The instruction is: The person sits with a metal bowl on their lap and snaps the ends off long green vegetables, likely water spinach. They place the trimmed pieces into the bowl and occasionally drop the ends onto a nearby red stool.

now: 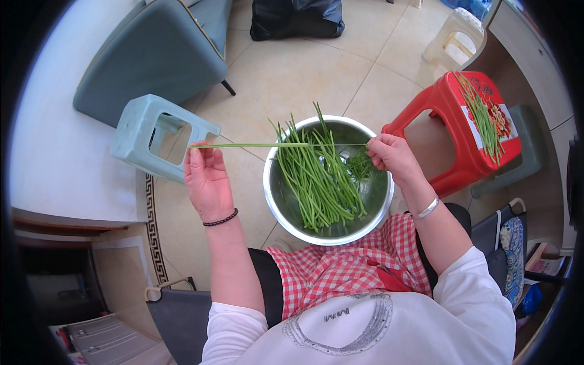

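My left hand (208, 184), with a dark bead bracelet at the wrist, pinches one end of a long green stem (252, 145), which looks like a garlic scape. The stem stretches level over the far part of a steel bowl (267, 182). From its right end a thin pale strand (340, 145) runs taut to my right hand (392, 157), whose thumb and fingertips are closed on it. Many cut green stems (319, 188) lie in the bowl, some sticking past its far rim. Fine green shreds (360, 165) sit at the bowl's right side.
To the right, a red stool (450, 131) bears more green stems (483, 118). A pale blue stool (135, 137) stands left, below a grey-blue chair (158, 58). A black bag (298, 18) rests on the tiled floor (292, 70). My red checked apron (359, 264) adjoins the bowl's near rim.
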`<state>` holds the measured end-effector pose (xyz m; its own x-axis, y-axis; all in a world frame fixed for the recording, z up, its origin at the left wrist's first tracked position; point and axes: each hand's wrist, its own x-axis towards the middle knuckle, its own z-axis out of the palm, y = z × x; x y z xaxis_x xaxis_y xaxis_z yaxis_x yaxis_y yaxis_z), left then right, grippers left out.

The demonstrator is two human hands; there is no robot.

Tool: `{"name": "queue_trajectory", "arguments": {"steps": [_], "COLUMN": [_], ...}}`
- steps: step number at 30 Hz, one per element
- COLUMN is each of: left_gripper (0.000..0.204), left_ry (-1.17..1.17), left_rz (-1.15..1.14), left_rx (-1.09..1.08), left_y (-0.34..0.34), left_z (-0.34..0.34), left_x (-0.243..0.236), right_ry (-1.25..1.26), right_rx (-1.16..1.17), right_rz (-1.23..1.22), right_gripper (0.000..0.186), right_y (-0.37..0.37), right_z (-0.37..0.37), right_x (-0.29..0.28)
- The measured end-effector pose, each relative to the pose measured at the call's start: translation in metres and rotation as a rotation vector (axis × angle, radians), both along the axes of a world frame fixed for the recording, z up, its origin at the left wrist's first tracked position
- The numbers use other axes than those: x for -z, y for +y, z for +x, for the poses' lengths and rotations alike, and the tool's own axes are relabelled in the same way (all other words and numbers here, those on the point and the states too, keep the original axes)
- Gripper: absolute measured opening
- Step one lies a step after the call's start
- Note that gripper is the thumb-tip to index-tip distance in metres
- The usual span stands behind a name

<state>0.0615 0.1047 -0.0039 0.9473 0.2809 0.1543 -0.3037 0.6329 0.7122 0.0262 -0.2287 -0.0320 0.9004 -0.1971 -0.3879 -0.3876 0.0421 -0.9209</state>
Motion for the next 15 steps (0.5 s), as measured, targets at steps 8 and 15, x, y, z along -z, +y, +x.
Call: {"name": "queue_trajectory", "arguments": {"steps": [8, 15], "left_gripper": [0.017, 0.016], "left_ry": [-0.036, -0.067], "left_rz": [-0.039, 0.014], "left_rx": [-0.138, -0.086], "left_y": [0.035, 0.028], "left_z": [0.009, 0.007], "left_x": [-0.002, -0.003], "right_ry": [-0.001, -0.007], "right_rx": [0.034, -0.017], "right_rz": [-0.158, -0.644], "right_gripper": [0.013, 0.018], "right_y": [-0.019, -0.034], "right_z": [0.011, 0.019], "right_x": [0.031, 0.068]}}
